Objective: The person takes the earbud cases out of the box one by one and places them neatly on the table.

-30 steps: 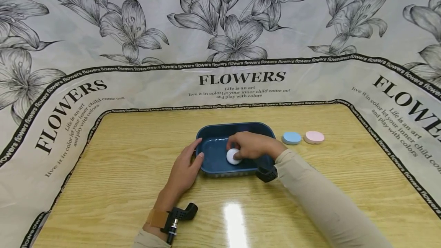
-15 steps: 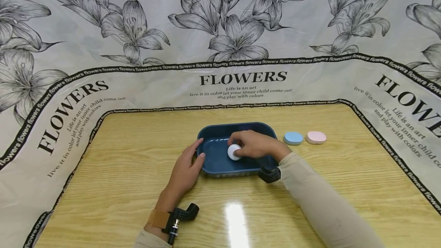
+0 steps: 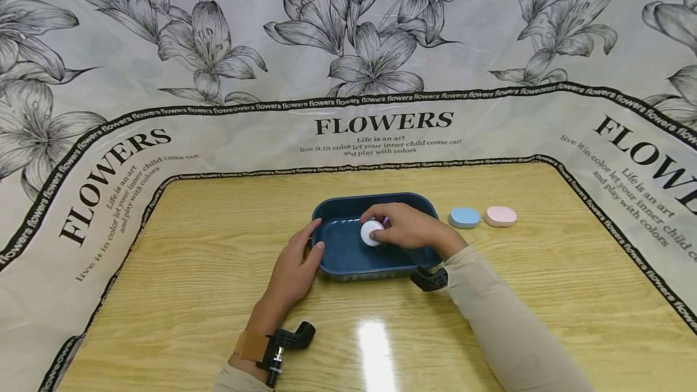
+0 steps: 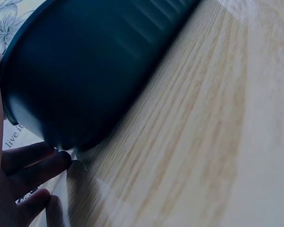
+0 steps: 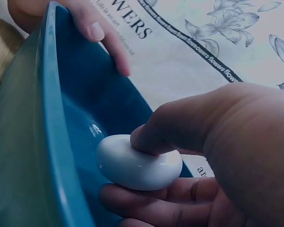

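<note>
A dark blue tub (image 3: 343, 271) with rounded corners stands on the wooden table. My left hand (image 3: 292, 271) rests at its left end, thumb and forefinger over the rim; the left wrist view shows the other fingers (image 4: 35, 172) loosely bent outside the wall. Inside the tub my right hand (image 3: 405, 227) pinches a smooth, glossy white oval piece (image 3: 371, 233). From the right wrist, the thumb lies on top of this white oval piece (image 5: 137, 165) and the fingers sit beneath it. A bit of purple (image 3: 386, 221) peeks out behind the right hand, mostly hidden.
Right of the tub, a light blue oval piece (image 3: 464, 218) and a pink oval piece (image 3: 500, 216) lie side by side on the table (image 3: 190, 295). A flower-printed cloth (image 3: 239, 138) hangs behind and along both sides.
The right hand has moved slightly toward the tub's far side with the white oval piece in its fingers. A bit of purple now shows behind it. The left hand keeps its place.
</note>
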`<state>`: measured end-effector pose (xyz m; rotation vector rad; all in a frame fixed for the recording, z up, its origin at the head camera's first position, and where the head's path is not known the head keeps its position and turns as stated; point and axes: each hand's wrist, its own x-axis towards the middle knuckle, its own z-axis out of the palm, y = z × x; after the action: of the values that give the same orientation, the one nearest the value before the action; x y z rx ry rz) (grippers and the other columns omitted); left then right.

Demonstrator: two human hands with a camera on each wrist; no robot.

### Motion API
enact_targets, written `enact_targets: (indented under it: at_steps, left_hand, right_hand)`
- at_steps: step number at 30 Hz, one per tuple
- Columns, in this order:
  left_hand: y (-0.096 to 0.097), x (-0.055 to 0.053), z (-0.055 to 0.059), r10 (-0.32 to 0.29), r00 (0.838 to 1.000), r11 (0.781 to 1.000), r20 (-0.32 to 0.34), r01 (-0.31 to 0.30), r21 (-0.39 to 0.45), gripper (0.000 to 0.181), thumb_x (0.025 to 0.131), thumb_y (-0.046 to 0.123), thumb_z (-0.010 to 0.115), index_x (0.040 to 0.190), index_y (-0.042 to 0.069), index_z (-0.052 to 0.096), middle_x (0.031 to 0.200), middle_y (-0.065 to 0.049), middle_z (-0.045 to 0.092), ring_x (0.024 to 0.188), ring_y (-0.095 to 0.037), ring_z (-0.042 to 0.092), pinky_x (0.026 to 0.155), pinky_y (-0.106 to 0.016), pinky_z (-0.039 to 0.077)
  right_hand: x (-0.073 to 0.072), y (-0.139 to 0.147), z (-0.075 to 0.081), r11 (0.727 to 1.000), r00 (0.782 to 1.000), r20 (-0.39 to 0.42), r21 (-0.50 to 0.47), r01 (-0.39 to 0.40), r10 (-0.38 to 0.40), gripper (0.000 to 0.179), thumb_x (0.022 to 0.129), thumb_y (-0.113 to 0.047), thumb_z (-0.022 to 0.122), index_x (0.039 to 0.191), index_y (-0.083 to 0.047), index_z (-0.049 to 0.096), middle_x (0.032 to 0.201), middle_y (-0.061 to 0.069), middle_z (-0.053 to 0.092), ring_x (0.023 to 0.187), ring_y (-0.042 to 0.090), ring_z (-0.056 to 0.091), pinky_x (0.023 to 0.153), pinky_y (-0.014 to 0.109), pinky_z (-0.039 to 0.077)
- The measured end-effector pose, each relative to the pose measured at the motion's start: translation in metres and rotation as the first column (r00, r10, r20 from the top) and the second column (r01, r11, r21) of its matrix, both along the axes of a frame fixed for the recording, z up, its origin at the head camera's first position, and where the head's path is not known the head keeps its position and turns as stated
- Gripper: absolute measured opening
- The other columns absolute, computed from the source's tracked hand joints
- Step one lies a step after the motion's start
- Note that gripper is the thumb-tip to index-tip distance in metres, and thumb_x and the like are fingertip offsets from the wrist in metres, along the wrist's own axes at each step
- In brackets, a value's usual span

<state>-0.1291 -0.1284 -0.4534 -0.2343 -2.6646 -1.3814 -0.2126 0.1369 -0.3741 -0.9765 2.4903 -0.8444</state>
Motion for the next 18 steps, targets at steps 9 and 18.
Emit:
enact_targets:
  at_steps: [9,18]
  left_hand:
    - [0.0000,0.0003,-0.0006,0.000,1.000,1.000,-0.001,0.000,-0.001,0.048,0.105,0.041,0.048,0.152,0.038,0.040,0.152,0.002,0.044,0.139,-0.019,0.041,0.112,-0.051,0.035]
    - [-0.0002,0.0006,0.0004,0.002,1.000,1.000,-0.002,-0.002,0.004,0.048,0.106,0.040,0.048,0.153,0.038,0.040,0.152,0.002,0.043,0.140,-0.018,0.040,0.113,-0.050,0.035]
  right_hand:
    - [0.0054,0.0027,-0.0046,0.995,0.998,0.038,-0.085,0.046,-0.043,0.032,0.098,-0.014,0.064,0.130,-0.013,0.065,0.104,0.001,0.066,0.077,0.012,0.064,0.071,0.034,0.053]
    - [0.0078,0.0036,-0.0071,0.982,0.994,0.062,-0.159,0.098,-0.089,0.032,0.097,-0.013,0.066,0.129,-0.010,0.065,0.113,0.006,0.065,0.080,0.014,0.064,0.071,0.035,0.054]
